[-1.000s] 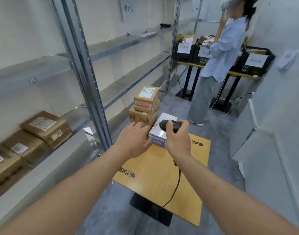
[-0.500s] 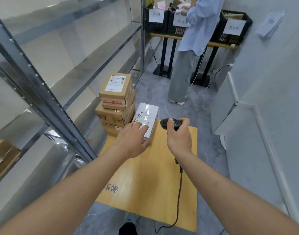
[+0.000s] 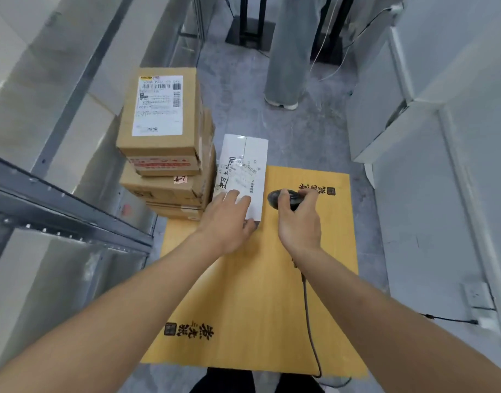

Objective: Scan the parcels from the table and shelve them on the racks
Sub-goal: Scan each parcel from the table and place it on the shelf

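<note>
White parcel held upright at the far left of the table, its label face turned up toward the camera; the left hand grips its near end, fingers laid over the face, thumb tucked at the near edge. Scanner wrapped in the right hand, fingers curled round the body, just right of the parcel and not touching it; cable trails back over the near edge of the table.

Step in hand judged to be the scan; not yet confirmed. To be done well: the printed label is best kept uncovered, so the left fingers should be slid off the lower print; the scanner window is best aimed squarely at the barcode lines, parcel held steady and tilted to avoid glare on the glossy face; slack in the cable should be watched so it does not drag.

Stack of brown boxes stands just left of the parcel at the table's far left corner, touching or nearly so, cannot be told; top box label faces up; these look to be awaiting their turn.

Table top is yellow wood with black characters printed at the near left and far right. Metal rack runs along the left; grey floor beyond; white cabinets on the right; a second person's trouser legs seen far, beside black stand legs.
</note>
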`<action>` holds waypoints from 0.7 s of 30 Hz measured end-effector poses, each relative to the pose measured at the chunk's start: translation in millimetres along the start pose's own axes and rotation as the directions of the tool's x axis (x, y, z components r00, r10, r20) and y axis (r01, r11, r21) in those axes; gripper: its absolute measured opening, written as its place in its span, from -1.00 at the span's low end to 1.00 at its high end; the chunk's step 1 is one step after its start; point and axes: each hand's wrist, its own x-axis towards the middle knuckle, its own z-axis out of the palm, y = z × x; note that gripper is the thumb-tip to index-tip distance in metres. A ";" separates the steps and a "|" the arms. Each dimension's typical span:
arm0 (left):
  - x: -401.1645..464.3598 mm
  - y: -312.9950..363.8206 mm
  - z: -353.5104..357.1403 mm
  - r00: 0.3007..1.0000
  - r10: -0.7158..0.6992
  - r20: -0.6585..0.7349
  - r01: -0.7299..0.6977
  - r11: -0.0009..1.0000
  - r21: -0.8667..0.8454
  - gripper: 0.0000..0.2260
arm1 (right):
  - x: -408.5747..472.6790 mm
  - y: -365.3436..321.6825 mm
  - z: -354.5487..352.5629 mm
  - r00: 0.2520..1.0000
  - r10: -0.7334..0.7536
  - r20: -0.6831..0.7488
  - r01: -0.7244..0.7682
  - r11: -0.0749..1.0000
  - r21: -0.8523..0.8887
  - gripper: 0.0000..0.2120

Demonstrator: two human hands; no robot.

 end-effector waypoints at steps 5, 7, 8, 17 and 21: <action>25.1 -14.6 20.2 0.999 -0.032 -0.030 0.032 0.999 -0.004 -0.53 | 26.9 10.9 27.0 0.998 0.060 -0.021 -0.060 0.998 0.008 -0.68; 32.0 -19.1 33.4 0.996 -0.083 -0.032 0.082 0.996 -0.029 -0.50 | 36.8 16.5 35.4 0.997 0.069 -0.025 -0.069 0.998 0.006 -0.72; 34.1 -21.0 40.2 0.994 -0.107 -0.021 0.106 0.994 -0.036 -0.47 | 41.0 19.5 39.2 0.997 0.073 -0.019 -0.072 0.997 0.005 -0.73; 31.8 -11.4 61.0 0.990 -0.136 0.022 0.137 0.988 -0.066 -0.31 | 51.1 41.2 39.3 0.996 0.086 0.017 -0.085 0.996 -0.023 -0.64; 25.0 0.3 67.7 0.997 -0.072 0.025 0.074 0.995 -0.068 -0.48 | 57.0 48.8 29.4 0.997 0.072 0.008 -0.071 0.996 -0.044 -0.64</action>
